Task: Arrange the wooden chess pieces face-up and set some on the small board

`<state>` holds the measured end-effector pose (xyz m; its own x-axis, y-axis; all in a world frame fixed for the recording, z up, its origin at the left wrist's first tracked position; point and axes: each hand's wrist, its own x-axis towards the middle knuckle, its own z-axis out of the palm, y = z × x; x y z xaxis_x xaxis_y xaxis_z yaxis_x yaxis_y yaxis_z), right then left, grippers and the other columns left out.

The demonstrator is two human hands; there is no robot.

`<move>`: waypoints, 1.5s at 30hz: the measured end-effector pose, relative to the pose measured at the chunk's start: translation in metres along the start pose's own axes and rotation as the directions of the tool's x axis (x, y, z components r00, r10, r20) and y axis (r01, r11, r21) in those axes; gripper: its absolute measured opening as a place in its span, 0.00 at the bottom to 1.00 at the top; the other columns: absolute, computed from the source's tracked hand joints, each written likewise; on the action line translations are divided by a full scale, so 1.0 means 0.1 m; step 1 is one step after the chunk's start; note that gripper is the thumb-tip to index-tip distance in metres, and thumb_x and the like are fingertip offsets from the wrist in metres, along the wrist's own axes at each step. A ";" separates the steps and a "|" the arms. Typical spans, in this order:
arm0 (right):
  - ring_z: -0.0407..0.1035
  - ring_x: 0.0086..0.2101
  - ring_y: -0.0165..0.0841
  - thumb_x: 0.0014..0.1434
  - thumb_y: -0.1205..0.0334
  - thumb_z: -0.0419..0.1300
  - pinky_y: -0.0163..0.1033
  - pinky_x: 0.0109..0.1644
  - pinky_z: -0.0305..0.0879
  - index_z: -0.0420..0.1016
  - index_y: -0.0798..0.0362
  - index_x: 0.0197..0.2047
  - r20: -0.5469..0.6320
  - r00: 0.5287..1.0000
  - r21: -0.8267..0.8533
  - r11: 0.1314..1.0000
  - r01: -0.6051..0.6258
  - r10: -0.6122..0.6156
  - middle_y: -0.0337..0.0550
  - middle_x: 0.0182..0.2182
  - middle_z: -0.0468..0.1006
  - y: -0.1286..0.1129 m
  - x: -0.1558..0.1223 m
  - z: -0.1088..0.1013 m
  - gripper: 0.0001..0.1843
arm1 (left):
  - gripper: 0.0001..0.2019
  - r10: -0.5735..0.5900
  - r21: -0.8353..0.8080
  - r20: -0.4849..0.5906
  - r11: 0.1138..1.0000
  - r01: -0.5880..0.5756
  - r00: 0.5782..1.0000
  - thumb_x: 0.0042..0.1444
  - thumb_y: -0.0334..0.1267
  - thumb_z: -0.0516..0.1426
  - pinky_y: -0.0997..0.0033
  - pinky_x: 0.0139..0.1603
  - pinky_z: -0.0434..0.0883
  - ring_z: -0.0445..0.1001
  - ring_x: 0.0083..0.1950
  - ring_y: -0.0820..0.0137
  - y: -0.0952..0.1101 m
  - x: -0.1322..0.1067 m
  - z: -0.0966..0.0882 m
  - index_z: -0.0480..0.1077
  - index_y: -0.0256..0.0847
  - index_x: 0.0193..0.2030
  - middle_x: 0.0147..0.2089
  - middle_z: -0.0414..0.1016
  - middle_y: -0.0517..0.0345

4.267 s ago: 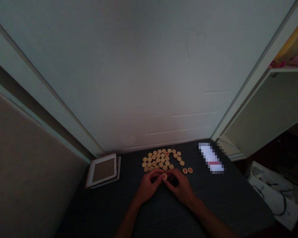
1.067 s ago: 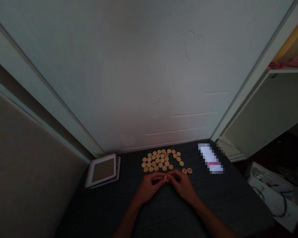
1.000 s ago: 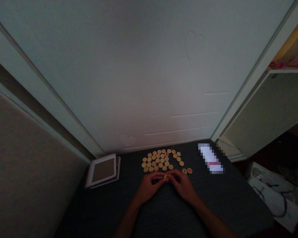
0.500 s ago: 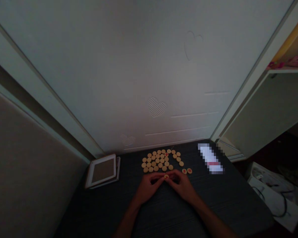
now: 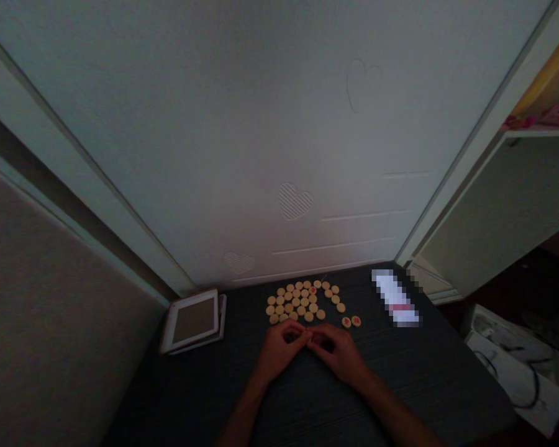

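Several round tan wooden game pieces (image 5: 300, 301) lie in a cluster on the dark table (image 5: 307, 397), most with the blank side up. Two pieces with red marks (image 5: 351, 321) sit apart to the right of the cluster. My left hand (image 5: 279, 351) and my right hand (image 5: 340, 354) rest on the table just in front of the cluster, fingertips meeting in a pinch. A small piece between them is almost hidden by the fingers.
A white-framed flat box (image 5: 193, 321) lies at the table's left rear. A white blurred packet (image 5: 395, 298) lies at the right rear. A pale wall with heart shapes (image 5: 295, 200) stands behind. White shelving (image 5: 507, 205) and a bag with cables (image 5: 512, 363) are on the right.
The tan piece that showed between my fingertips is now mostly covered by them. Both hands stay in the same place; the cluster has not moved.
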<state>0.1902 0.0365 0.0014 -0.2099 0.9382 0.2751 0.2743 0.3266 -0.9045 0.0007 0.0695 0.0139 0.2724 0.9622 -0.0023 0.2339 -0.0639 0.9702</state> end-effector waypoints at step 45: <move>0.74 0.51 0.43 0.65 0.68 0.61 0.54 0.57 0.70 0.75 0.47 0.54 0.042 0.947 -0.541 0.790 0.291 -0.320 0.47 0.49 0.81 0.05 -0.01 -0.48 0.14 | 0.15 0.009 -0.006 0.046 1.000 -0.009 0.999 0.63 0.49 0.59 0.65 0.43 0.77 0.83 0.39 0.62 0.05 -0.04 -0.02 0.80 0.40 0.43 0.38 0.86 0.51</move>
<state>0.2364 0.0423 0.0125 -0.3259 0.7789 0.5358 0.6628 0.5924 -0.4580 -0.0008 0.0655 0.0192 0.3175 0.9483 -0.0044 0.2255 -0.0710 0.9717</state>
